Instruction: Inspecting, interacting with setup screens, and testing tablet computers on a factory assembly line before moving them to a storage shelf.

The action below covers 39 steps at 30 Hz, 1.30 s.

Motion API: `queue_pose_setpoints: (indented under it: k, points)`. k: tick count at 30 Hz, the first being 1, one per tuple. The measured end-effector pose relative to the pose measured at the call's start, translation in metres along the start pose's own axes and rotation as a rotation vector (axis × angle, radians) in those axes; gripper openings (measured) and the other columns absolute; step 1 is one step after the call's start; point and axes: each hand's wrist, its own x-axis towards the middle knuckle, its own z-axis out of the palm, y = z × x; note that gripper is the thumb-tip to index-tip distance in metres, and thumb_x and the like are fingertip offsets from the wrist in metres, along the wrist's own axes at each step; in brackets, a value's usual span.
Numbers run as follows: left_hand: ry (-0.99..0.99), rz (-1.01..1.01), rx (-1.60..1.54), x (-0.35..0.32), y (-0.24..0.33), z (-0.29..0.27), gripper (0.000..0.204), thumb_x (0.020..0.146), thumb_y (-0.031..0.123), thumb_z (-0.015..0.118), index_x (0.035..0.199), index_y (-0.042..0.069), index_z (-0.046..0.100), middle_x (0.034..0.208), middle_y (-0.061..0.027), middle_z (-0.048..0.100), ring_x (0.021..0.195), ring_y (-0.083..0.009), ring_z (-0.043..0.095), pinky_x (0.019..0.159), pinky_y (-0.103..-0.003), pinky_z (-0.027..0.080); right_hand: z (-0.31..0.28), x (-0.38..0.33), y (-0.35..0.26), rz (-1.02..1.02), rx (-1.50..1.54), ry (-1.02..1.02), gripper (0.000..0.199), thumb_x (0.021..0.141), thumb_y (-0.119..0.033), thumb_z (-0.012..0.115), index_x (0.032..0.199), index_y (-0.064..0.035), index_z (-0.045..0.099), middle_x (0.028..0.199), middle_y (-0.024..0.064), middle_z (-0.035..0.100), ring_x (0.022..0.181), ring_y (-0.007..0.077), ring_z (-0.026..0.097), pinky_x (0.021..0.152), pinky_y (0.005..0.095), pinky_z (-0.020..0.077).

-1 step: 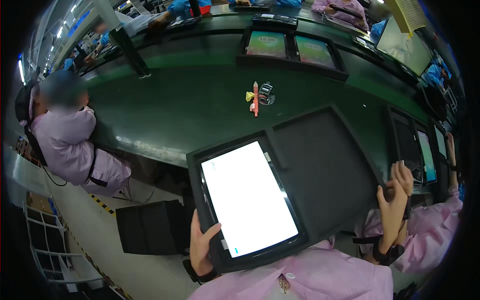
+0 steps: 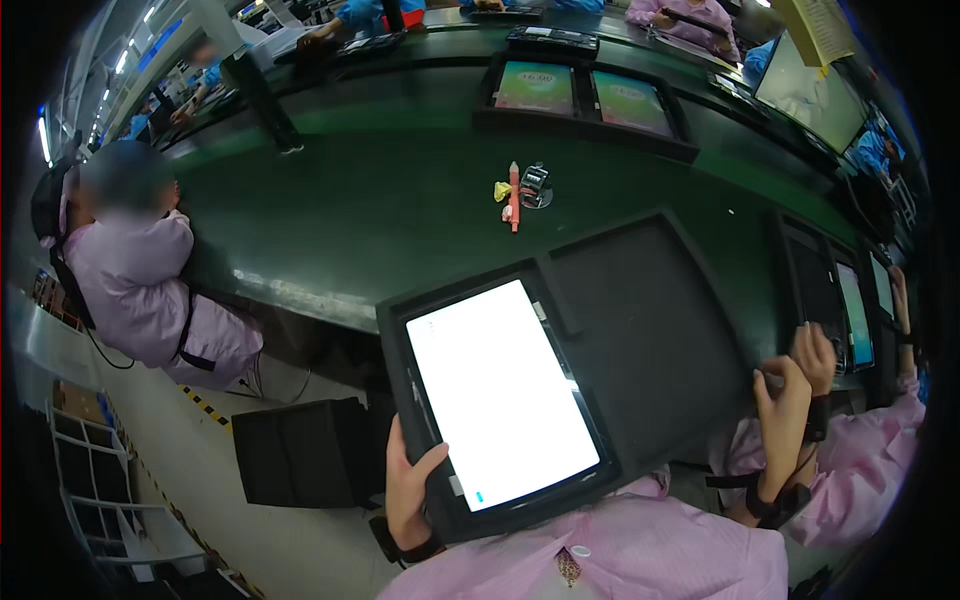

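The left hand (image 2: 408,490) is pinching the black tray (image 2: 650,340), fingers hiding beneath; rightward of it, the right hand (image 2: 783,405) is gripping the rim, fingertips obscured.

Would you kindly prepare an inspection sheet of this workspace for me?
Surface: green tabletop, glare along its near edge.
Handled items: black tray, tilted; tablet with white lit screen in its left compartment.
Clutter: red pen, yellow scrap and small metallic device, grouped beyond the tray.
Hands: left hand grips the tray's left side; right hand at its right edge, grip unclear.
Cables: thin dark cord beside the seated person at left.
Surroundings: co-worker's hand near the right hand; black box on the floor.
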Motion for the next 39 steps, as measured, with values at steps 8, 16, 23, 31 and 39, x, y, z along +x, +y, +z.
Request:
queue_pose_setpoints:
  k: [8,16,23,31,39]
  points:
    - [0.012,0.058,0.052,0.021,-0.026,0.038,0.060,0.082,0.002,0.064,0.133,-0.005,0.035,0.114,-0.0155,0.057,0.104,-0.0198,0.057,0.090,-0.031,0.044,0.067,0.128,-0.119,-0.616,0.025,-0.581,0.029,0.081,-0.013,0.065,0.107,-0.0034,0.057,0.100,0.0147,0.059,0.102,0.0326,0.055,0.088,0.0381,0.0442]
    - [-0.249,0.195,0.258,0.046,-0.001,0.084,0.077,0.086,0.006,0.060,0.145,-0.003,0.012,0.118,-0.0216,0.057,0.106,-0.0241,0.059,0.092,-0.034,0.044,0.262,0.267,-0.108,-0.906,0.013,-0.799,0.079,0.061,-0.021,0.084,0.131,-0.0138,0.047,0.128,0.0191,0.048,0.117,0.0366,0.048,0.099,0.0405,0.0407]
    - [-0.238,0.208,0.510,0.070,0.022,0.085,0.084,0.088,0.016,0.058,0.146,-0.001,-0.001,0.083,-0.0309,0.062,0.078,-0.0438,0.064,0.069,-0.043,0.050,0.340,0.226,-0.204,-1.050,0.276,-0.779,0.036,0.073,-0.022,0.075,0.106,-0.0093,0.068,0.106,0.0150,0.061,0.102,0.0316,0.055,0.089,0.0392,0.0447]
    - [-0.142,0.349,0.731,0.125,0.021,0.108,0.082,0.087,0.030,0.059,0.146,0.002,0.009,0.063,-0.0235,0.059,0.059,-0.0452,0.058,0.056,-0.050,0.045,0.369,0.203,-0.270,-1.002,0.237,-0.761,0.048,0.076,-0.030,0.074,0.118,-0.0105,0.062,0.112,0.0183,0.058,0.108,0.0351,0.052,0.091,0.0410,0.0450]
    - [0.275,0.665,0.854,0.122,0.018,0.095,0.061,0.081,0.023,0.069,0.133,0.003,0.045,0.088,-0.0109,0.064,0.087,-0.0274,0.060,0.075,-0.038,0.047,0.345,0.227,-0.235,-0.358,0.621,-0.753,0.047,0.088,-0.043,0.059,0.113,-0.0034,0.063,0.099,0.0127,0.066,0.089,0.0214,0.062,0.081,0.0328,0.0476]
